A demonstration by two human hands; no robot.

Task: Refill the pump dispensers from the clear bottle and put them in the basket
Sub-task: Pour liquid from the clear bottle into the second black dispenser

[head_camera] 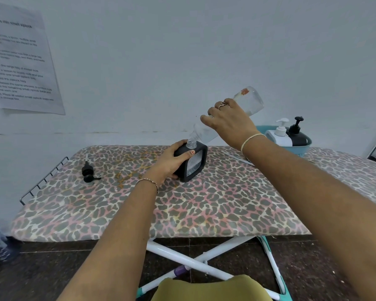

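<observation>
We are in the middle of the refill step. Our right grip [228,124] is curling its fingers round the clear bottle [251,101] and tipping it neck-down, so that its mouth is meeting the open neck of the black square dispenser [197,164]. Our left grip [174,162] is clasping that dispenser from its left side, thumb across the front, and steadying it upright on the ironing board [204,203], near the middle of the far edge.

The pump head [88,171] is lying well apart, toward the board's left edge. The basket [306,147] is sitting at the far right corner, with a white dispenser [279,133] and a dark dispenser [296,133] already standing in it, so we are judging this to be the last one to fill.

Next, we think, the move is calling for righting the bottle without dripping, setting it down, then fetching the pump head and screwing it on before carrying the dispenser to the basket.

Both our arms are reaching forward. The right wrist is raised and bent downward, and the bottle's base is pointing up toward the wall.
</observation>
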